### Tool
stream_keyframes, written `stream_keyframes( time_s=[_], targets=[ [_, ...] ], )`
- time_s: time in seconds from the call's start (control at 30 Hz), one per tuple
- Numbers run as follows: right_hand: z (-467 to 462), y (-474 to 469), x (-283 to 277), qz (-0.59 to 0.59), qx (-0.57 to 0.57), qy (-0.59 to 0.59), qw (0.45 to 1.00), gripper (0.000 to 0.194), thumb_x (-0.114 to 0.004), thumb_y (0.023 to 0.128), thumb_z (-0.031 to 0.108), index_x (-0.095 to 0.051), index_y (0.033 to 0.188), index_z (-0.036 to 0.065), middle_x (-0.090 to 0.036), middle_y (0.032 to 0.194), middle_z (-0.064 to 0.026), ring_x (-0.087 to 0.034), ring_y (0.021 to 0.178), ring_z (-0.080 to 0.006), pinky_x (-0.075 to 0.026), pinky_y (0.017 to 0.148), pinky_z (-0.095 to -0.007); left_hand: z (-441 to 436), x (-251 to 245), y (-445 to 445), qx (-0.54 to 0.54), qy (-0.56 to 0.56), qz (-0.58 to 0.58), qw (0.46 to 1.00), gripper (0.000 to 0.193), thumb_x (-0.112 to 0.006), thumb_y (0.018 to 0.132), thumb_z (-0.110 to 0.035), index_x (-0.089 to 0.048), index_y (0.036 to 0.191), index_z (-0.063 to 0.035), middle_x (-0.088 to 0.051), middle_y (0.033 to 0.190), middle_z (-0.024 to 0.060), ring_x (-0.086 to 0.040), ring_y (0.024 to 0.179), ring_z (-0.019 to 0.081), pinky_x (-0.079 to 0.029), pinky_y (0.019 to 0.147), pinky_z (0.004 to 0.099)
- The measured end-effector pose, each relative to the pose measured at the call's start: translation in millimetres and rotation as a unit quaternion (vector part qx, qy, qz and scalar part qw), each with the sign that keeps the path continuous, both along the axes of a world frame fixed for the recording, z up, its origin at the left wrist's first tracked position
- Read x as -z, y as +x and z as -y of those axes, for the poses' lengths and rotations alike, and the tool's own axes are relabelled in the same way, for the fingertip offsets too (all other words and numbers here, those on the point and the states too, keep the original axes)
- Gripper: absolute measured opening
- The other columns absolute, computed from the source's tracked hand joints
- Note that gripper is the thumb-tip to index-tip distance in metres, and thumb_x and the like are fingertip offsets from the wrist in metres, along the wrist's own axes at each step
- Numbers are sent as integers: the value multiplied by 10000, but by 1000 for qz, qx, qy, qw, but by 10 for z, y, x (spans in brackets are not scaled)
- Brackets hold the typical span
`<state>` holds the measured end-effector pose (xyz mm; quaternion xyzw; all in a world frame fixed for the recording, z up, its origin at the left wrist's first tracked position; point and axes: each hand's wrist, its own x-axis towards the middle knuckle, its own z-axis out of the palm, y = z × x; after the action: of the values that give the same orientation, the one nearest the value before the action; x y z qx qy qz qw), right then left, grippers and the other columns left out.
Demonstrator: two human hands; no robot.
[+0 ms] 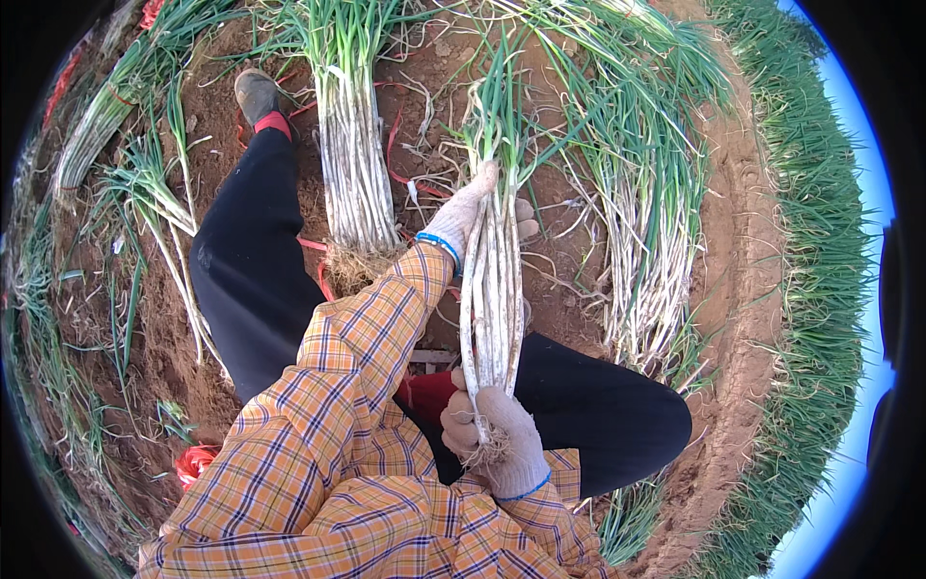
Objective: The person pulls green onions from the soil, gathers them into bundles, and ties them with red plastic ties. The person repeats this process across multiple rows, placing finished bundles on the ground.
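Note:
A small bunch of green onions [493, 304] lies across both hands over my lap, green leaves pointing away from me. My left hand [461, 211], in a white knit glove with a blue cuff, grips the upper white stalks just below the leaves. Around the root end, my right hand [512, 443] is closed in a similar glove; some roots poke out between the fingers. Left of the held bunch, a thick bundle of green onions [356, 159] rests on the soil, its roots towards me. A broad pile of loose green onions [647, 268] spreads out on the right.
Red plastic strips [394, 145] trail over the brown soil [427, 69]. A tied onion bundle [98, 134] lies far left, with loose stalks [170, 210] nearer my leg. Red twine [194, 463] sits at lower left. Standing onion plants [810, 289] line the right side.

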<state>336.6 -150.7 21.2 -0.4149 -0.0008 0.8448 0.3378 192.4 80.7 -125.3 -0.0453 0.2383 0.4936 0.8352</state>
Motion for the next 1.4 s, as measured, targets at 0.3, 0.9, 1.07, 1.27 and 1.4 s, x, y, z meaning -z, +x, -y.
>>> stream_keyframes(
  time_s=[0.3, 0.9, 1.07, 1.27, 1.4],
  targets=[
    [-1148, -563, 7, 229, -225, 145, 936, 597, -854, 854, 165, -603, 1301, -140, -726, 946, -184, -721, 758, -241, -643, 751, -415, -1304, -1270, -1299, 26, 268, -262, 927, 211, -815, 883, -160, -724, 989, -1, -772, 824, 125, -807, 764, 265, -680, 674, 399],
    [-2274, -2323, 2718, 278, -435, 13, 856, 535, -860, 927, 347, -727, 1323, 13, -736, 1084, -65, -722, 941, -201, -598, 546, -366, -1942, 750, -3548, 63, 44, -896, 436, 1089, -778, 784, -608, -366, 1658, -105, -601, 1506, 262, -586, 1407, 419, -472, 1160, 575],
    [-2220, -2281, 2654, 186, -360, -22, 914, 287, -831, 957, 202, -710, 1122, 0, -689, 792, -94, -653, 571, -201, -449, 459, -357, -1758, 786, -3672, 82, 76, -890, 441, 898, -756, 815, -628, -559, 1467, -42, -685, 1352, 287, -686, 1237, 440, -549, 1060, 511],
    [-2209, -2260, 2510, 166, -382, 13, 909, 325, -840, 943, 204, -774, 1194, 9, -738, 1002, -66, -709, 838, -189, -577, 632, -359, -1241, 490, -3545, -63, 200, -892, 402, 458, -649, 996, -379, -686, 1323, -61, -742, 1212, 244, -721, 1029, 435, -563, 897, 546],
    [-2088, -2146, 2686, 176, -394, 187, 882, 341, -793, 957, 142, -760, 1258, -15, -757, 1168, -86, -719, 1009, -177, -643, 766, -378, -669, 553, -3071, 19, 365, -882, 298, 400, -715, 968, -347, -715, 1273, -90, -747, 1205, 184, -739, 1099, 354, -600, 957, 487]
  ],
)
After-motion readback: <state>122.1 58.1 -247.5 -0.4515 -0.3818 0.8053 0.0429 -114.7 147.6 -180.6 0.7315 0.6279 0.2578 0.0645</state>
